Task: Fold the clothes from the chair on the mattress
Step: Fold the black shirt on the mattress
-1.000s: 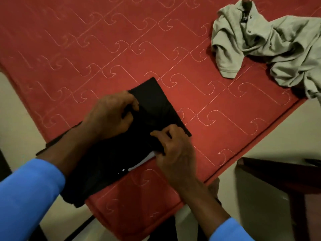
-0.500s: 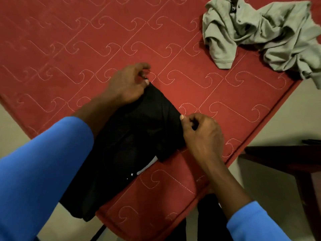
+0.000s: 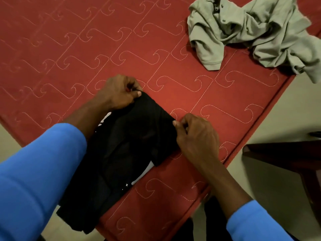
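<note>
A black garment (image 3: pixel 125 153) lies partly folded on the red quilted mattress (image 3: pixel 173 66), its near end hanging over the mattress corner. My left hand (image 3: pixel 119 92) pinches the garment's far corner. My right hand (image 3: pixel 194 134) pinches its right corner beside the folded edge. A crumpled grey-green polo shirt (image 3: pixel 251 32) lies unfolded at the far right of the mattress, apart from both hands.
The mattress's right edge runs diagonally, with pale floor (image 3: pixel 286 119) beyond it. Dark wooden furniture (image 3: pixel 286 159) stands on the floor at the right. Open red surface stretches to the left and behind the black garment.
Both hands moved from the middle of the black garment out to its far and right corners and now pinch them, with the folded part drawn flatter.
</note>
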### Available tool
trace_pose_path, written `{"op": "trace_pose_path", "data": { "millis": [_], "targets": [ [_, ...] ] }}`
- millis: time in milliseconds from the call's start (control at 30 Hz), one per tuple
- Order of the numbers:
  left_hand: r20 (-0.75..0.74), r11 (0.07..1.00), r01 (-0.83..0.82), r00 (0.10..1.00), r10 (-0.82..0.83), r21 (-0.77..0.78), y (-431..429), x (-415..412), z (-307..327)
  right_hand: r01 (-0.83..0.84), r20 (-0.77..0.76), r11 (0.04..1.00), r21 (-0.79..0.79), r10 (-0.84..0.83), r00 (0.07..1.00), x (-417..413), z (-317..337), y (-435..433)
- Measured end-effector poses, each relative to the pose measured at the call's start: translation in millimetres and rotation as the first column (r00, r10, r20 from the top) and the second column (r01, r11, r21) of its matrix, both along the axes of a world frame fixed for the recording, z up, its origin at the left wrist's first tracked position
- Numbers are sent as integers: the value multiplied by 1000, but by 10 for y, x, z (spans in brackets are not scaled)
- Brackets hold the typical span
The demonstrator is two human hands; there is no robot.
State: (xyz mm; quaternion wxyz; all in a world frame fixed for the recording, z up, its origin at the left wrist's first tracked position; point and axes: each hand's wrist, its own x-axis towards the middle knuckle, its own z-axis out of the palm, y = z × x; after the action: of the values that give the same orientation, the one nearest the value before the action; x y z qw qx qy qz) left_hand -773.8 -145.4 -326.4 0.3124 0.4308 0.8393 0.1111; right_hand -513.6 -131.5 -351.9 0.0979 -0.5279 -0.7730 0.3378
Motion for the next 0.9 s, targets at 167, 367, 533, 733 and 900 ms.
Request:
{"op": "trace_pose_path", "data": {
  "millis": [167,367,533,733,900],
  "targets": [
    [42,972,-94,995,87,216,217,81,59,72,-91,997,5,-71,993,188,64,311],
    [-4,928,-84,996,92,362,849,337,-16,165,13,985,54,-166,986,368,119,892],
    [-103,943,-28,993,66,333,1129,449,-142,108,215,988,112,-130,968,475,77,1118],
    [-34,942,-72,996,88,329,1248,354,-137,167,77,982,82,-174,982,610,-61,1093],
    [-34,929,-82,994,101,361,1309,311,-180,131,108,983,131,-145,983,627,-123,1113]
  ]
}}
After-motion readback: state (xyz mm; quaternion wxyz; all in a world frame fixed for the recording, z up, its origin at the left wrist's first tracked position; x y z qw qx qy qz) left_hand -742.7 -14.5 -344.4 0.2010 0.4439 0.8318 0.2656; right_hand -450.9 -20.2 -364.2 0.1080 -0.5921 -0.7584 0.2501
